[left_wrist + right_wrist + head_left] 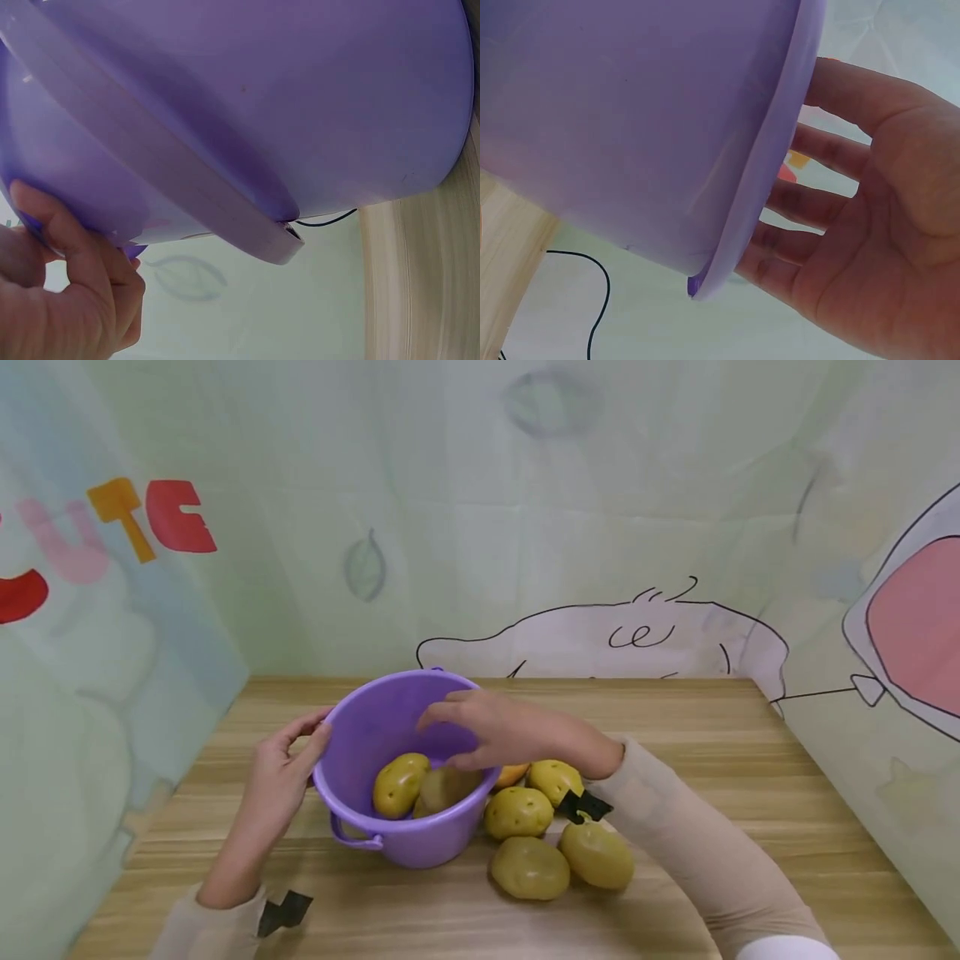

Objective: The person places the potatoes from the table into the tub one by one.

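A purple bucket (420, 852) stands on the wooden table, its mouth tilted toward me. My left hand (279, 777) grips its rim at the left, thumb and fingers on either side of the edge. Over the right part of the mouth reaches my right hand (483, 727), fingers spread and bent loosely inside the rim, holding nothing. Just below it is a blurred brownish potato (447, 789). Beside that, a yellow potato (400, 785) lies in the bucket. In the right wrist view the bucket wall (630, 135) hides the fingertips of the right hand (885, 195).
Right of the bucket lie several potatoes, among them a yellow one (519, 812), a duller one (530, 868) and a greenish one (597, 853). An orange item (510, 775) shows partly behind the bucket. The bucket's handle (165, 157) hangs down its side. Printed curtains (465, 527) enclose the table (637, 710).
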Demonstrator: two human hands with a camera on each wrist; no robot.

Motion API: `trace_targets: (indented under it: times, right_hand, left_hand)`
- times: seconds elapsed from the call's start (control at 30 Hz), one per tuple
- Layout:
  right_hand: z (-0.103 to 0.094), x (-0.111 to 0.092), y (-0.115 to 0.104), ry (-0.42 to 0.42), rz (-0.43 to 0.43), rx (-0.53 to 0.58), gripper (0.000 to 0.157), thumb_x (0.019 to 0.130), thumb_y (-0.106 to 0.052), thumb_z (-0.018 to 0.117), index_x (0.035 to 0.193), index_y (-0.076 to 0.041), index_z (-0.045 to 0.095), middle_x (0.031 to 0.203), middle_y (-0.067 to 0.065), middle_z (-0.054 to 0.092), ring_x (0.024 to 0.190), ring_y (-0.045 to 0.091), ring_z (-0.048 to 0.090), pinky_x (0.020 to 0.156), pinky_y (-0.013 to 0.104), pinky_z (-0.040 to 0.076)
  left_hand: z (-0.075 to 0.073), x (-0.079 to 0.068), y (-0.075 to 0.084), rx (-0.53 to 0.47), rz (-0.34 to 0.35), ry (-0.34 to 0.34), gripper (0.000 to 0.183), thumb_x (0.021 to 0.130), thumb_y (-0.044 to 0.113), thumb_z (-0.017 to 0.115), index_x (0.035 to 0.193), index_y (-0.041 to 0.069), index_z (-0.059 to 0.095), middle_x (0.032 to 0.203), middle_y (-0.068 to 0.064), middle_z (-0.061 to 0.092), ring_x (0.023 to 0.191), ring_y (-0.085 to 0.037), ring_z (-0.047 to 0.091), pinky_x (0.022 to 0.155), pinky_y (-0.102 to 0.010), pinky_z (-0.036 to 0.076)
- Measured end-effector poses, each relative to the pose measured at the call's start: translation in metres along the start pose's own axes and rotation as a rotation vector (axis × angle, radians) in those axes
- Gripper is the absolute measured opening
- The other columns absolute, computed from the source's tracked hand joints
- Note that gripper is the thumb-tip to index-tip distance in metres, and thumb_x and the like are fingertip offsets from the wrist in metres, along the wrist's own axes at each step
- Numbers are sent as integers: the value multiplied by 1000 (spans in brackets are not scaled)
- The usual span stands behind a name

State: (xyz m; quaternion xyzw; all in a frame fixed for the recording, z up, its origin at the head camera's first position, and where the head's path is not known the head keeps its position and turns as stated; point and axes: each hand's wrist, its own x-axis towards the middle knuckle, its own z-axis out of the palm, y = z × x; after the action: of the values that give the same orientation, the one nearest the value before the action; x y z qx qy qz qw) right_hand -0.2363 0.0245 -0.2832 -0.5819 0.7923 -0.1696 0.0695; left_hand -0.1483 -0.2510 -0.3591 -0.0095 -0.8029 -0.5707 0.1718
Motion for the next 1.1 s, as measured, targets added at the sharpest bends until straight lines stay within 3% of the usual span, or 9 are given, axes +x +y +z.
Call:
trace_targets:
  times: [0.2, 0.47, 0.57, 0.7, 0.87, 1.1]
  right_hand:
    - [-2, -5, 4, 53, -26, 11, 42, 91, -14, 73, 130, -6, 61, 127, 6, 61, 117, 19, 56, 100, 25, 48]
    - [-8, -17, 8, 136, -41, 64, 36, 93, -13, 70, 128, -6, 61, 124, 5, 62, 110, 18, 58, 95, 28, 52]
    - [-9, -25, 13, 148, -34, 93, 35, 94, -13, 68, 128, -5, 62, 123, 6, 63, 106, 17, 59, 87, 25, 55]
    - [-15, -33, 19, 201, -26, 106, 33, 93, -11, 67, 125, -4, 62, 118, 6, 64, 99, 17, 59, 76, 28, 57]
    - [-18, -44, 30, 240, 5, 115, 30, 93, -10, 68, 122, -3, 63, 115, 7, 65, 101, 22, 59, 77, 38, 58]
    - [-17, -70, 42, 284, 108, 92, 24, 91, -8, 71, 114, -3, 65, 108, 5, 66, 96, 19, 60, 74, 34, 57]
  left_hand:
    - [1, 1, 1, 8, -11, -7, 46, 106, 27, 52, 139, -5, 52, 118, -16, 52, 69, -8, 68, 61, -22, 62]
    - [0, -2, 1, 8, -24, -5, 47, 106, 29, 52, 139, -4, 52, 119, -17, 52, 69, -12, 69, 62, -25, 63]
    - [1, -6, -1, -3, -40, -9, 46, 105, 27, 53, 139, -5, 53, 119, -18, 52, 69, -13, 69, 62, -27, 63]
    - [0, -2, 0, -7, -5, 0, 45, 105, 26, 53, 137, -6, 54, 117, -18, 52, 68, -12, 69, 61, -26, 63]
    - [-2, 2, 3, 6, 7, 8, 46, 105, 27, 52, 137, -6, 54, 114, -14, 52, 66, -10, 67, 59, -23, 62]
    - [0, 1, 2, -19, -16, -1, 47, 105, 27, 52, 138, -7, 53, 114, -12, 51, 67, -8, 68, 61, -23, 62]
